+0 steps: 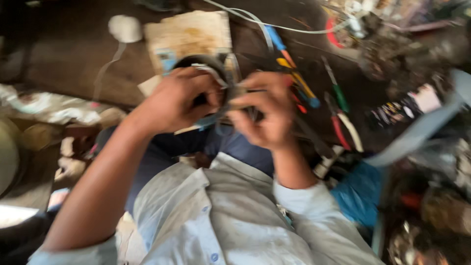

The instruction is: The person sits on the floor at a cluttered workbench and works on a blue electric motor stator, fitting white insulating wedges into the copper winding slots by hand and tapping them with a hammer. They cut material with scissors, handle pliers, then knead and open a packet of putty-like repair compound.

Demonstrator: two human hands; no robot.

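Observation:
The picture is motion-blurred. My left hand (179,100) grips a dark round ring-shaped part (206,63) with pale wires on it, held up over the bench. Close beside it, my right hand (265,113) is closed on a thin metal tool or wire (248,91) that reaches into the ring. The two hands almost touch at the fingertips. What lies inside the ring is hidden by my fingers. My pale shirt (221,216) fills the lower middle of the view.
A worn cardboard piece (189,34) lies on the dark wooden bench behind the hands. Screwdrivers with blue, yellow, green and red handles (299,81) lie to the right. A white cable (274,24) crosses the top. Cluttered parts sit at the right and left edges.

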